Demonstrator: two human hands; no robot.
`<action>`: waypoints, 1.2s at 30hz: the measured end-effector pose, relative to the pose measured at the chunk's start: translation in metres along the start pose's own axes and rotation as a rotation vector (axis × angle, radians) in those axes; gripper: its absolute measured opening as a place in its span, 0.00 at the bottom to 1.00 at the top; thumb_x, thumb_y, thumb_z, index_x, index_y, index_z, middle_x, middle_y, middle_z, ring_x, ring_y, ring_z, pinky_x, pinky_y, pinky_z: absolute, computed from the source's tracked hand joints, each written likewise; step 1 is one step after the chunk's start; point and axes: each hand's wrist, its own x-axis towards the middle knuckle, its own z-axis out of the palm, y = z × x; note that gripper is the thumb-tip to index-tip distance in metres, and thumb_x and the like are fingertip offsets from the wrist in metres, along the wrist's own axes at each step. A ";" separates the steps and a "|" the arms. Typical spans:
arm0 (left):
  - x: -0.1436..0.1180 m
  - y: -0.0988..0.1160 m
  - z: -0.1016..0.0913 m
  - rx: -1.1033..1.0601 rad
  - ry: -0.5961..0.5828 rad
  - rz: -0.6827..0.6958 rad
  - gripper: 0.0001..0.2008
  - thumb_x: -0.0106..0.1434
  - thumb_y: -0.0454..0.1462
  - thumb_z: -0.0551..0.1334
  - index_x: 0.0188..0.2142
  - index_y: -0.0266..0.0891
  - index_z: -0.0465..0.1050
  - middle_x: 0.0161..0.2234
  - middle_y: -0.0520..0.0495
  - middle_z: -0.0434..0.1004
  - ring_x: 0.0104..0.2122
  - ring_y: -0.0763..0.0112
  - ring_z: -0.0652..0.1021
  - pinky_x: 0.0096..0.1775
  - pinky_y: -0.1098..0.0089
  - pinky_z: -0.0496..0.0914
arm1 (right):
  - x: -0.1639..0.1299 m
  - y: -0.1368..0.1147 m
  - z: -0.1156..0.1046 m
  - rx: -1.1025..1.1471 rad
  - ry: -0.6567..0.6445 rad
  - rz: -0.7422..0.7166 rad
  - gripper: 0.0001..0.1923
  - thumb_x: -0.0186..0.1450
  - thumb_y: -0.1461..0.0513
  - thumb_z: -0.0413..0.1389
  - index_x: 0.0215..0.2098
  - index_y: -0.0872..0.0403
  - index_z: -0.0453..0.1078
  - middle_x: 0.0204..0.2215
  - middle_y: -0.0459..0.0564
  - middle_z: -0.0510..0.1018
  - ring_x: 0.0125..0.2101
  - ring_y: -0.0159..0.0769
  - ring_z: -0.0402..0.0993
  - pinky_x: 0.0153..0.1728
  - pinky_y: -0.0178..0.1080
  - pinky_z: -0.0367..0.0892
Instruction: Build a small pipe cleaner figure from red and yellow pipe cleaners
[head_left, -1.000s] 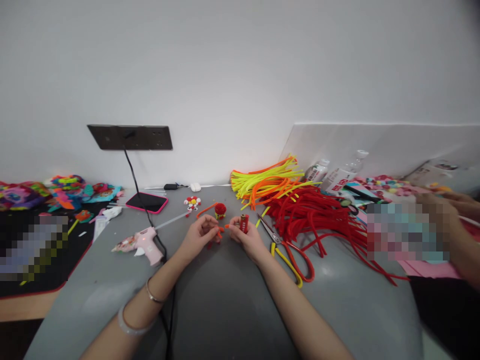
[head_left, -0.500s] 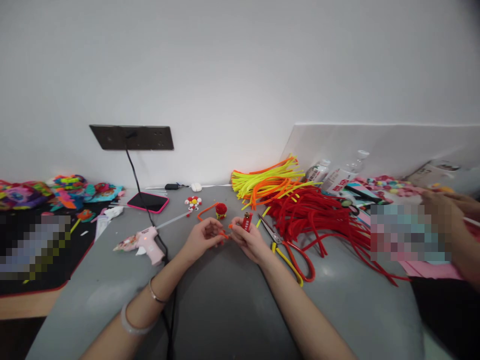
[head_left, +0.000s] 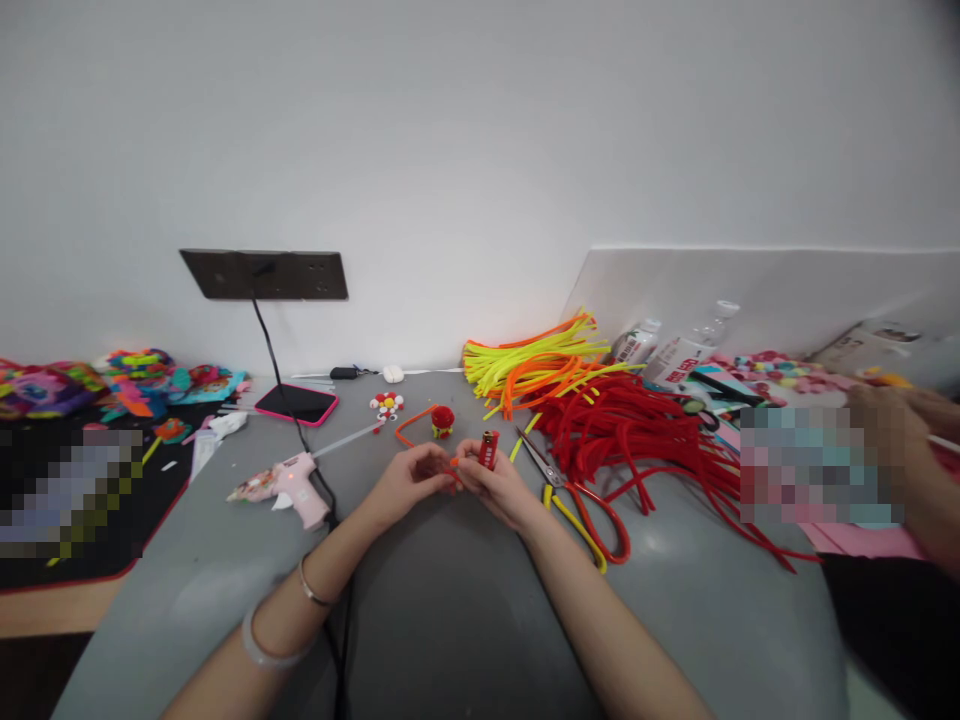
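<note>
Close together over the grey table, both hands pinch a short orange pipe cleaner (head_left: 454,465), mostly hidden by the fingers. My left hand (head_left: 411,482) is closed on it from the left. My right hand (head_left: 501,490) meets it with thumb and fingertips, and also grips a red lighter (head_left: 488,452) that stands up from the fingers, metal end on top. Just beyond the hands sits a small round red piece with a yellow-green base (head_left: 442,420). A bent orange pipe cleaner (head_left: 409,432) lies to its left.
At left lie a pink glue gun (head_left: 289,488) with its black cord and a phone (head_left: 298,404). Scissors (head_left: 551,470), red pipe cleaners (head_left: 622,430) and a yellow-orange bundle (head_left: 525,365) are at right. Bottles (head_left: 679,355) stand behind. Another person's hand (head_left: 915,440) is at far right.
My hands have drawn slightly closer together, covering more of the orange pipe cleaner. The lighter in my right hand has shifted a little left and downward.
</note>
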 end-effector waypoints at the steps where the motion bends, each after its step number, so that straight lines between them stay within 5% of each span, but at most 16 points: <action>1: 0.000 -0.001 0.000 -0.020 -0.009 0.005 0.14 0.56 0.42 0.68 0.38 0.37 0.71 0.32 0.48 0.80 0.31 0.69 0.79 0.37 0.68 0.73 | 0.000 0.000 0.000 0.003 0.013 -0.005 0.18 0.54 0.52 0.65 0.29 0.53 0.64 0.14 0.34 0.54 0.16 0.23 0.45 0.21 0.32 0.48; 14: -0.002 -0.001 0.002 0.093 0.022 -0.009 0.13 0.59 0.45 0.64 0.33 0.35 0.70 0.27 0.49 0.76 0.24 0.74 0.73 0.24 0.75 0.66 | 0.001 0.001 -0.002 0.069 -0.006 -0.079 0.17 0.56 0.53 0.66 0.29 0.54 0.64 0.15 0.34 0.55 0.16 0.22 0.43 0.19 0.32 0.42; 22: -0.003 -0.003 -0.003 0.264 0.112 0.152 0.12 0.61 0.37 0.59 0.41 0.35 0.79 0.30 0.48 0.73 0.23 0.77 0.72 0.27 0.74 0.67 | 0.000 0.000 0.000 0.094 -0.043 -0.103 0.15 0.58 0.54 0.64 0.30 0.53 0.65 0.13 0.32 0.52 0.16 0.23 0.44 0.29 0.34 0.60; 27: -0.003 -0.002 -0.002 0.345 0.153 0.154 0.16 0.62 0.36 0.59 0.48 0.36 0.76 0.32 0.47 0.76 0.26 0.74 0.76 0.30 0.73 0.69 | -0.001 0.000 0.000 0.074 -0.029 -0.087 0.16 0.57 0.53 0.65 0.30 0.53 0.64 0.13 0.32 0.53 0.15 0.23 0.43 0.26 0.33 0.57; 36: -0.004 0.001 -0.004 0.391 0.153 0.224 0.08 0.60 0.33 0.60 0.34 0.37 0.80 0.29 0.46 0.77 0.27 0.73 0.76 0.31 0.74 0.68 | 0.000 0.001 -0.002 0.074 -0.021 -0.089 0.17 0.57 0.53 0.65 0.30 0.54 0.65 0.13 0.33 0.53 0.15 0.22 0.42 0.20 0.31 0.46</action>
